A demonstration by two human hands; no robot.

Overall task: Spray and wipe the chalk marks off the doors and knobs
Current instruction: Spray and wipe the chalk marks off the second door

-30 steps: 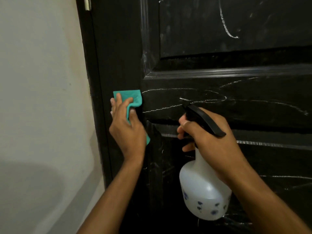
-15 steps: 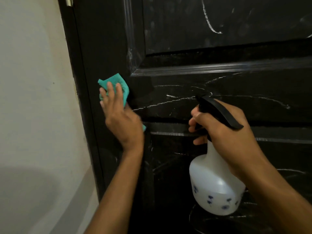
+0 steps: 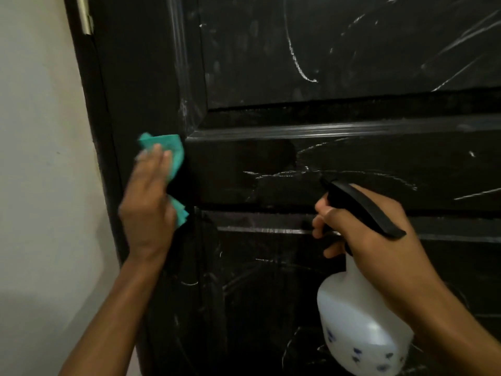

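A black panelled door [image 3: 339, 153] fills most of the view, streaked with white chalk marks [image 3: 298, 173] across its middle rail and panels. My left hand [image 3: 147, 204] presses a teal cloth [image 3: 172, 150] flat against the door's left stile, fingers straight and blurred by motion. My right hand [image 3: 379, 234] grips the neck of a white spray bottle [image 3: 360, 327] with blue flower prints and a black trigger head, its nozzle pointing left along the door. No knob is in view.
A pale wall [image 3: 40, 185] runs along the left of the black door frame. A metal hinge [image 3: 85, 14] shows at the frame's top left.
My left hand has rubbed the cloth up and to the left along the stile. The chalk on the left end of the middle rail has thinned. The bottle stays roughly where it was.
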